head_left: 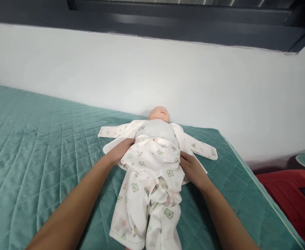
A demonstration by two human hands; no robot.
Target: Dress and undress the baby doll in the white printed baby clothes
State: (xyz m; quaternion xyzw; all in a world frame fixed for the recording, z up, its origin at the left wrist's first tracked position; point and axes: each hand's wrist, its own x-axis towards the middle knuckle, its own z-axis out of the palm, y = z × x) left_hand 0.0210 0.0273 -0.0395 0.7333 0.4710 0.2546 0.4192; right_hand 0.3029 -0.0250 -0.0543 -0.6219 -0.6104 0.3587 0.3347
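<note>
A baby doll [159,113] lies on its back, head toward the wall. Its grey-white torso [156,128] shows between the parted fronts of a white printed jacket [201,148], whose sleeves spread to both sides. White pants [152,159] with green bear prints cover the doll's lower body and legs. At the left of the waist, my left hand [122,150] grips the pants, thumb at the waistband. My right hand [192,169] holds their right side a little lower, its fingertips partly hidden against the fabric. One foot barely shows at the bottom edge.
Green quilted bedding [50,146] lies under the doll and ends at a piped edge on the right. Behind it rises a white wall [89,69] below a dark frame [154,24]. Something red [290,198] stands beyond the bed's right edge.
</note>
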